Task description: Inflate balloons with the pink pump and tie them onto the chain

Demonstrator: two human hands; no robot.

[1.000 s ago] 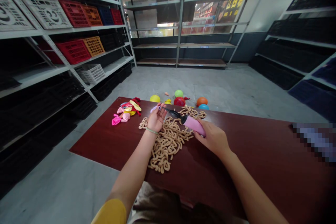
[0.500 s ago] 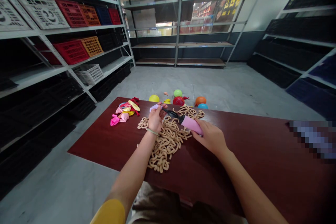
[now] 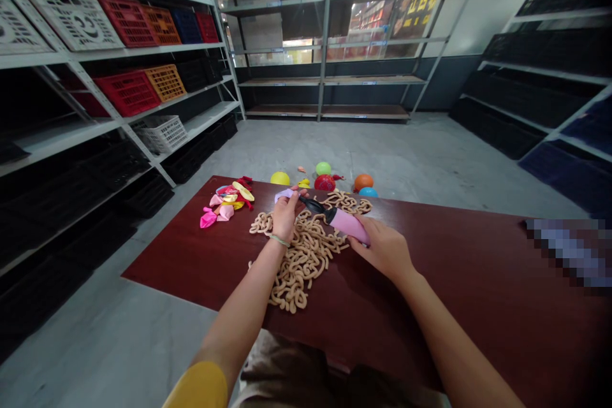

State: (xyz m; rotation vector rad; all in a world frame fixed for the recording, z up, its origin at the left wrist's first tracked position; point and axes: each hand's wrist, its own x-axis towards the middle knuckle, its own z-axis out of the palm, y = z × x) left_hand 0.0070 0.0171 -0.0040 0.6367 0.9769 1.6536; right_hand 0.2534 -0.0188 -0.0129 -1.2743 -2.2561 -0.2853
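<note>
My right hand (image 3: pixel 385 248) is wrapped round the pink body of a balloon pump (image 3: pixel 348 224), whose black nozzle end points left. At that tip, my left hand (image 3: pixel 285 213) pinches a limp lilac balloon (image 3: pixel 283 194). Whether the balloon's neck is fully over the nozzle is hidden by the fingers. Beneath both hands a heap of tan, curly, worm-like pieces (image 3: pixel 303 261) is spread over the dark red table (image 3: pixel 468 268). Left of my left hand lies a pile of flat coloured balloons (image 3: pixel 225 210).
On the floor past the table's far edge are inflated balloons, among them a yellow one (image 3: pixel 280 178), a red one (image 3: pixel 324 182) and an orange one (image 3: pixel 364 182). Shelving with crates (image 3: pixel 128 90) stands on the left. A blurred-out object (image 3: pixel 568 248) lies at the table's right.
My left hand and the lilac balloon have shifted very slightly right along the nozzle. The right hand and pump stay almost where they were.
</note>
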